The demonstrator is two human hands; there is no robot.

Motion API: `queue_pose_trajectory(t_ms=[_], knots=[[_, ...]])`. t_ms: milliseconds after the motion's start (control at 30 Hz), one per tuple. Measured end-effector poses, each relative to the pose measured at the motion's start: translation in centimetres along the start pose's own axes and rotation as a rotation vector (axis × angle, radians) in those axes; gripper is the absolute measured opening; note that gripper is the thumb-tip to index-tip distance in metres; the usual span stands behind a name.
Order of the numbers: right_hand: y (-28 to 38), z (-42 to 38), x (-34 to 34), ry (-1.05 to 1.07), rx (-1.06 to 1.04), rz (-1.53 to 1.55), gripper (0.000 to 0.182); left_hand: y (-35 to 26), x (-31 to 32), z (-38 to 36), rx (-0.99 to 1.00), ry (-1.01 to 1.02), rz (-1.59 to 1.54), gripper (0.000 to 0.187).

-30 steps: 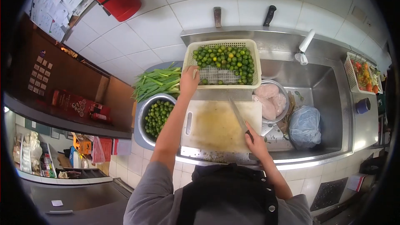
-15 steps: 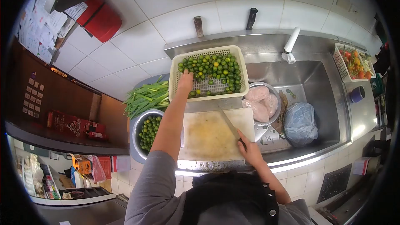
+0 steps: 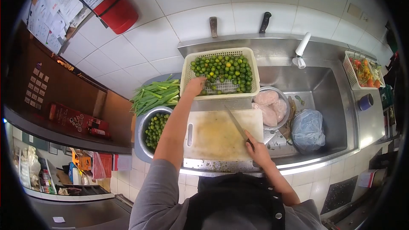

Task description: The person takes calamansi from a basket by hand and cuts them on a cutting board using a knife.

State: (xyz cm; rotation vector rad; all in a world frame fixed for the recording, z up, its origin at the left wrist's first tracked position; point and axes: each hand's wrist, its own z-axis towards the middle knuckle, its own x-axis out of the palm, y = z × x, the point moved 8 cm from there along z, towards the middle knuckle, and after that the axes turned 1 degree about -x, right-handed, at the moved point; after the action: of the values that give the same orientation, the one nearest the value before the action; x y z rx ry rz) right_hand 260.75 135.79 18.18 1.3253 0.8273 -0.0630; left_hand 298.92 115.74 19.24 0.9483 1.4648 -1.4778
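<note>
My left hand (image 3: 195, 87) reaches over the left side of a cream perforated basket (image 3: 257, 76), its curled fingers at the small green limes (image 3: 230, 66) inside. What the fingers hold is hidden. My right hand (image 3: 258, 151) grips a knife (image 3: 237, 123) by its dark handle. The blade slants up and left over a worn white cutting board (image 3: 215, 138), with no food under it. A steel bowl (image 3: 141, 134) left of the board holds more small limes (image 3: 155, 130).
Green onions (image 3: 155, 96) lie behind the steel bowl. In the sink (image 3: 328, 85) are a bowl of raw chicken (image 3: 268, 106) and a tied plastic bag (image 3: 307, 130). A faucet (image 3: 301, 51) stands behind. Two knife handles (image 3: 265, 22) rise along the wall. A vegetable basket (image 3: 362, 72) sits far right.
My left hand has drawn back a little towards the basket's near left side. The right hand still holds the knife over the board. The whole view has shifted slightly.
</note>
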Motion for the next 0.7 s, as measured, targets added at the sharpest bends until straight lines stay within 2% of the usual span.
queue_pose_trajectory(t_ms=[133, 200, 333, 433, 500, 533, 600, 700], knots=[[0.5, -0.2, -0.4, -0.033, 0.006, -0.033, 0.059, -1.5, 1.6, 1.0, 0.089, 0.001, -0.068, 0.046], [-0.1, -0.5, 0.0, -0.058, 0.008, -0.034, 0.059, -1.8, 2.3, 1.5, -0.047, 0.124, -0.264, 0.039], [-0.3, -0.8, 0.0, -0.091, 0.028, -0.029, 0.06, -4.1, 1.5, 1.3, -0.1, 0.131, -0.116, 0.04], [-0.3, -0.9, -0.1, -0.099, 0.026, -0.042, 0.06, -5.9, -0.3, 0.8, -0.083, 0.046, -0.079, 0.037], [-0.3, -0.9, -0.2, -0.103, 0.018, -0.036, 0.06, -8.8, -3.6, -0.8, 0.087, -0.255, -0.331, 0.036], [-0.3, -0.9, -0.2, -0.104, 0.015, -0.03, 0.06, -10.6, -4.5, -2.3, 0.087, -0.255, -0.325, 0.036], [-0.3, -0.9, -0.2, -0.089, 0.024, -0.032, 0.06, -14.9, -7.7, -7.5, 0.185, -0.329, -0.693, 0.035], [-0.2, -0.9, -0.1, -0.065, 0.017, -0.037, 0.06, -15.6, -6.6, -14.5, -0.074, -0.207, -0.928, 0.033]])
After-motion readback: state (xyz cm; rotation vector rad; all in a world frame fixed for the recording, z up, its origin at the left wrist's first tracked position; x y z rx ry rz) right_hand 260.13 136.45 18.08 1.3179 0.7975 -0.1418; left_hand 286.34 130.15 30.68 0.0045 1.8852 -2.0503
